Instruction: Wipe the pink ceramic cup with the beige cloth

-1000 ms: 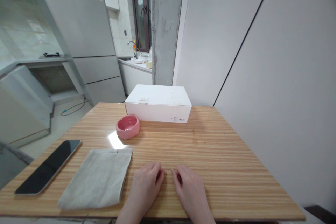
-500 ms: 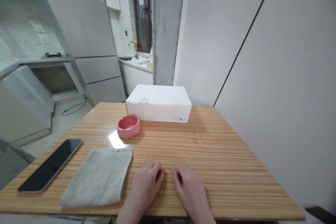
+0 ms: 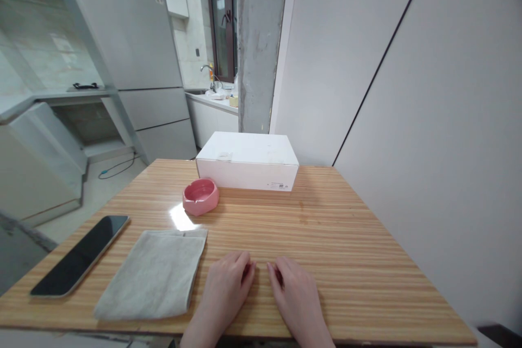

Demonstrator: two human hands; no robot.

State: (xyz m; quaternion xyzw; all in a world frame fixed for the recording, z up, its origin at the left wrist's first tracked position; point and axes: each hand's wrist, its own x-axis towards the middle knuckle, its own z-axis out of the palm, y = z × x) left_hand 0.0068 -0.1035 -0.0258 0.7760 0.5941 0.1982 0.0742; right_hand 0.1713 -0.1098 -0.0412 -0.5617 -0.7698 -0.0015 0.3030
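Observation:
My left hand rests on the wooden table near its front edge, fingers curled inward and closed. Beside it, a small gap away, my right hand lies in the same loosely closed pose. Neither holds anything that I can see. Just left of my left hand is a folded grey cloth, flat on the tabletop and not touched. Farther back stands a pink ashtray with notches in its rim. A dark-screened smartphone lies at the far left.
A closed white box sits at the table's back edge, behind the ashtray. Along the right side runs a pale wall. Past the table are a grey fridge, a sink counter with a faucet and a concrete pillar.

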